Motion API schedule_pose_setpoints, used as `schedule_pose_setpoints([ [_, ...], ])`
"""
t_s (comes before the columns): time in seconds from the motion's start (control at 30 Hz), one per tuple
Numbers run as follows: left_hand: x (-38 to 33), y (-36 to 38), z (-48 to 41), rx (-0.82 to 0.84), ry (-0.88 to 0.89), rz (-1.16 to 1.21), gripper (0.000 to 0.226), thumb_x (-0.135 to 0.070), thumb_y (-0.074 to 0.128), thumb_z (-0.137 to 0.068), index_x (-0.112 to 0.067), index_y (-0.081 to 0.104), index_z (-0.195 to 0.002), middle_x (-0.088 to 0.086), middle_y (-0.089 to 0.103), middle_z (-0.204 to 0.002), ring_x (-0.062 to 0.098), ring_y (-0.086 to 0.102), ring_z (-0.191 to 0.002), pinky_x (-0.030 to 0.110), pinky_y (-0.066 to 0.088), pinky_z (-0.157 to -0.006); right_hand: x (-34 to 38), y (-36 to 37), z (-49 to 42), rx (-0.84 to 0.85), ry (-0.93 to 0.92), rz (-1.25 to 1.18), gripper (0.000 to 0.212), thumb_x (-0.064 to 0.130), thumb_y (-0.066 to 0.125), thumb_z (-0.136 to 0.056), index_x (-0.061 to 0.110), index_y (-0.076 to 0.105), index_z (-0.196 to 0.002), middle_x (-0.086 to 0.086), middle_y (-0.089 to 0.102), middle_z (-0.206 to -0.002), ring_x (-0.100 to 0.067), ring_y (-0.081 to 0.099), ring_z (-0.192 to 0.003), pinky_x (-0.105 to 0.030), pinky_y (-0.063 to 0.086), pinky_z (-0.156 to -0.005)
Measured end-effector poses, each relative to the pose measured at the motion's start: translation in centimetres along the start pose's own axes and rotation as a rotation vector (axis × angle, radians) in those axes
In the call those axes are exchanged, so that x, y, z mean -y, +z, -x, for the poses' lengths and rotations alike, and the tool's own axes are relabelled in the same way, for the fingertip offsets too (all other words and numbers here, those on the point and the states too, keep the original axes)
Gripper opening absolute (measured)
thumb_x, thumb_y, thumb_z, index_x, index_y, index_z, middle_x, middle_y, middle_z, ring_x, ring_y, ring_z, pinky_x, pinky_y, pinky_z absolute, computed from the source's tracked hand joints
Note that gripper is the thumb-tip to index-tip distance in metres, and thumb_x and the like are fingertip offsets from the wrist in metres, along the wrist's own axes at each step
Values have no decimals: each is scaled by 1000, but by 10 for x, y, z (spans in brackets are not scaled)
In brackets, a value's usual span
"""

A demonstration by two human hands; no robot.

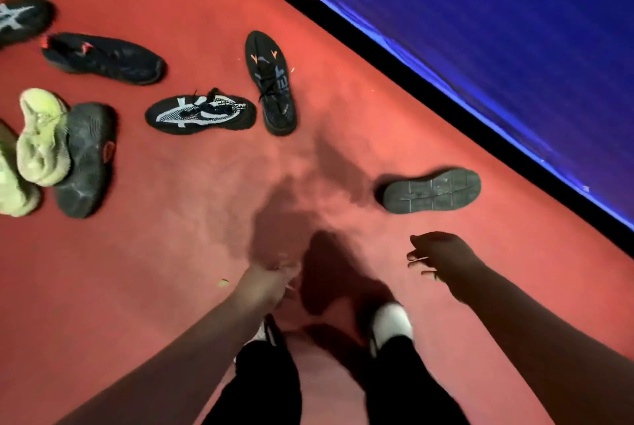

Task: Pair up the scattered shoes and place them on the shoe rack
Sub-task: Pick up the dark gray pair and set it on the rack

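Note:
Several shoes lie scattered on the red floor. A black shoe (432,190) lies sole-up at the right, just beyond my right hand (437,255), which hangs over the floor with loosely curled fingers and holds nothing. My left hand (271,282) reaches down in the middle, also holding nothing. A black-and-white shoe (200,112) and a black shoe with orange marks (272,81) lie ahead. Farther left are a plain black shoe (103,57), an upturned dark shoe (85,159), a pale green shoe (41,136) leaning on it, and a black shoe with a white stripe (20,18).
A second pale green shoe (10,184) is cut off by the left edge. A black skirting strip (446,109) and a blue wall (497,30) run diagonally at the right. My own feet in white shoes (391,321) stand at the bottom. No shoe rack shows.

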State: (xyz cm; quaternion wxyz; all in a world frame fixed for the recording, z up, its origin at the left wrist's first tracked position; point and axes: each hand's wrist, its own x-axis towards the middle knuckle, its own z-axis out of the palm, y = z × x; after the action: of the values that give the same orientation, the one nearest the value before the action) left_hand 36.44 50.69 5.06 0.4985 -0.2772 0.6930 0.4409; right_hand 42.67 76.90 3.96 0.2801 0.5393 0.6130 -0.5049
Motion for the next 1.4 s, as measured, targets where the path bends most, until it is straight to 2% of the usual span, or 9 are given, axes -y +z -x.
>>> schedule_pose_setpoints([
  [0.33, -19, -9, -125, 127, 102, -346, 12, -20, 56, -93, -19, 55, -81, 3, 57, -67, 8, 53, -41, 18, 33, -41, 6, 46, -102, -140, 79, -140, 16, 22, 59, -89, 10, 51, -87, -11, 54, -77, -21, 56, -60, -26, 37, -57],
  [0.47, -34, -26, -202, 88, 229, -761, 12, -25, 58, -91, -14, 64, -89, 13, 68, -81, 24, 61, -62, 26, 49, -60, 6, 46, -166, -278, 134, -221, 44, 45, 69, -80, 9, 51, -100, -10, 55, -85, -32, 60, -81, -38, 50, -70],
  [0.6, -92, -38, -260, 39, 316, -859, 12, -25, 57, -91, -16, 61, -84, 7, 64, -79, 24, 60, -62, 17, 38, -42, 11, 40, -221, -409, 241, -353, 96, 73, 71, -56, 7, 51, -122, -15, 56, -119, -42, 62, -89, -47, 55, -56],
  [0.73, -176, -31, -295, -41, 506, -953, 22, -27, 58, -90, -8, 68, -88, 15, 71, -85, 24, 64, -70, 25, 50, -64, 5, 55, -238, -583, 347, -453, 112, 72, 74, -48, 1, 43, -128, -20, 54, -127, -39, 58, -110, -45, 51, -88],
  [0.93, -223, -5, -323, -79, 663, -650, 20, -26, 53, -94, -17, 52, -76, 1, 59, -67, 3, 54, -35, 18, 37, -42, 33, 55, -267, -452, 134, -942, 106, 56, 85, -28, 17, 53, -122, -3, 67, -114, -28, 69, -93, -42, 56, -69],
  [1.03, -213, -5, -316, -46, 587, -686, 19, -27, 53, -93, -17, 52, -77, 2, 59, -69, 16, 58, -52, 22, 37, -49, 61, 70, -224, -112, -35, -1093, 50, 44, 75, -65, 15, 63, -103, -3, 70, -94, -19, 68, -80, -31, 56, -62],
  [1.2, -227, -20, -312, -130, 601, -726, 22, -25, 51, -94, -9, 56, -81, 9, 63, -72, 24, 59, -55, 24, 40, -49, 71, 73, -204, 373, -238, -1213, 47, 27, 72, -61, 8, 71, -104, -14, 69, -113, -35, 62, -104, -49, 45, -95],
  [1.3, -233, -36, -318, -208, 588, -724, 23, -21, 50, -93, -11, 55, -73, 10, 63, -71, 17, 60, -43, 22, 41, -47, 51, 77, -227, 60, -53, -696, 29, 33, 55, -86, 5, 61, -85, -21, 65, -81, -32, 64, -68, -34, 55, -61],
  [1.4, -228, -49, -318, -256, 525, -774, 24, -19, 47, -94, -2, 63, -92, 18, 70, -87, 32, 68, -64, 25, 41, -50, 25, 85, -236, -136, -17, -290, 30, 32, 50, -95, 7, 62, -82, -23, 63, -67, -21, 51, -35, -14, 33, -34],
])
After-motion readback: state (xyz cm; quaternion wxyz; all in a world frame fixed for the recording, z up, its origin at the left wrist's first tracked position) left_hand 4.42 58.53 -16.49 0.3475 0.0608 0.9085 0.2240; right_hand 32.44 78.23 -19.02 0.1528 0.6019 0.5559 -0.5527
